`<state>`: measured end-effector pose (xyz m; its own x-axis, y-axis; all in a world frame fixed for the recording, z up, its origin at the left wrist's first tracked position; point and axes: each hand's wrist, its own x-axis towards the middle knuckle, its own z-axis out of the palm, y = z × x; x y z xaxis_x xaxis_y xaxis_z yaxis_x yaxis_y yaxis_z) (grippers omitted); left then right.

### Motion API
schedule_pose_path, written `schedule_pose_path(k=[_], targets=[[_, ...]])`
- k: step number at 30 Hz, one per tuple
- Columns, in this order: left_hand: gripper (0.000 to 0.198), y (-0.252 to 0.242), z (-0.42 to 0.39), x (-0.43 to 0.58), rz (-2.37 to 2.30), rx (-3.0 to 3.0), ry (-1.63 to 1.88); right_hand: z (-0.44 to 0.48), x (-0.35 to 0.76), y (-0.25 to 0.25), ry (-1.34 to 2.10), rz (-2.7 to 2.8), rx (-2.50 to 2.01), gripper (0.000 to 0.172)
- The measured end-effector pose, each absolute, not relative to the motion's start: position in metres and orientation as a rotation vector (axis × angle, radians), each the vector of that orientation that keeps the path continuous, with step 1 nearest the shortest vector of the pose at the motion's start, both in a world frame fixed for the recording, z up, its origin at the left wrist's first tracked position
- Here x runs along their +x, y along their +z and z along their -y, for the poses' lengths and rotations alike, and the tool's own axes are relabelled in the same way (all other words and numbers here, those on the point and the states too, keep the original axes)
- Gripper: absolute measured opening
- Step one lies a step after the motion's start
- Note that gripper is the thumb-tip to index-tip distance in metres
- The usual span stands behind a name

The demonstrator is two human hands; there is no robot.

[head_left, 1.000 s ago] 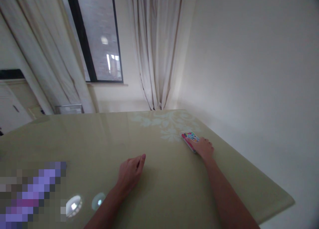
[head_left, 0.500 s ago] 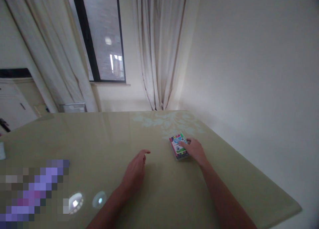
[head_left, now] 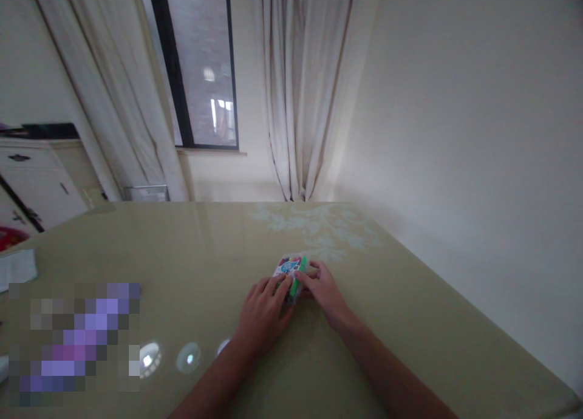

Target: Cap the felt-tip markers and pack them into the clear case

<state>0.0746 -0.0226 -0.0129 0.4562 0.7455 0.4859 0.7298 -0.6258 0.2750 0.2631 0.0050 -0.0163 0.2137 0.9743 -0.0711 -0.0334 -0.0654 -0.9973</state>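
A small clear pack of coloured markers (head_left: 289, 265) with a printed label is between my two hands, low over the table (head_left: 191, 255). My left hand (head_left: 266, 306) grips it from the near left, its fingers laid across the label. On the other side, my right hand (head_left: 324, 291) holds the right edge, where a green marker shows, with the thumb on top. The pack looks slightly tilted. Its lower left part is hidden under my left fingers.
A pixelated purple patch (head_left: 82, 337) covers something at the table's left. Behind it lies a pale folded cloth or paper (head_left: 18, 270). A wall (head_left: 455, 164) runs along the right edge; curtains (head_left: 296, 91) and a window (head_left: 204, 67) stand beyond the far edge.
The marker pack has moved left and a little nearer, turned by my right hand. My left hand has come from the open table onto the pack. The view has shifted slightly left.
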Motion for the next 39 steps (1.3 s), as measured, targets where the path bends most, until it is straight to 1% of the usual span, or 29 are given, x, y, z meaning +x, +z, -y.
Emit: schedule_pose_path(k=[3,6,7,10,12,19,23,25,28,31,33,35,39], targets=[[0.055,-0.006,0.016,0.065,-1.329,2.651,0.882,-0.004,0.272,-0.011,1.033,1.073,-1.330,0.055],[0.052,0.002,0.008,0.051,-1.204,2.581,0.908,-0.002,0.289,0.002,0.778,1.330,-1.335,0.059],[0.050,0.004,0.006,0.046,-1.160,2.544,0.920,-0.001,0.294,0.007,0.702,1.431,-1.310,0.056],[0.045,0.011,0.003,0.037,-1.075,2.431,0.948,0.001,0.304,0.016,0.585,1.677,-1.193,0.038],[0.042,0.013,0.003,0.037,-1.060,2.398,0.969,0.001,0.307,0.016,0.532,1.753,-1.153,0.033],[0.036,0.003,0.004,0.046,-1.092,2.592,1.045,-0.009,0.317,-0.001,0.332,1.924,-1.056,0.035],[0.036,-0.003,0.000,0.042,-1.099,2.812,1.105,-0.011,0.317,-0.001,0.227,2.023,-0.972,0.032],[0.035,-0.002,0.000,0.041,-1.120,2.937,1.064,-0.010,0.315,0.001,0.180,2.055,-0.963,0.031],[0.031,0.006,0.005,0.046,-1.279,3.046,0.900,-0.009,0.312,0.002,0.120,2.075,-0.991,0.030],[0.030,0.016,0.012,0.054,-1.488,3.045,0.698,-0.009,0.309,0.002,0.088,2.087,-1.024,0.030],[0.032,0.020,0.014,0.057,-1.532,3.016,0.608,-0.009,0.307,0.002,0.083,2.098,-1.031,0.031],[0.031,0.022,0.014,0.055,-1.507,2.965,0.610,-0.009,0.306,0.002,0.084,2.108,-1.032,0.033],[0.028,0.013,0.004,0.044,-1.425,2.752,0.772,-0.010,0.306,0.001,0.080,2.117,-1.014,0.034]])
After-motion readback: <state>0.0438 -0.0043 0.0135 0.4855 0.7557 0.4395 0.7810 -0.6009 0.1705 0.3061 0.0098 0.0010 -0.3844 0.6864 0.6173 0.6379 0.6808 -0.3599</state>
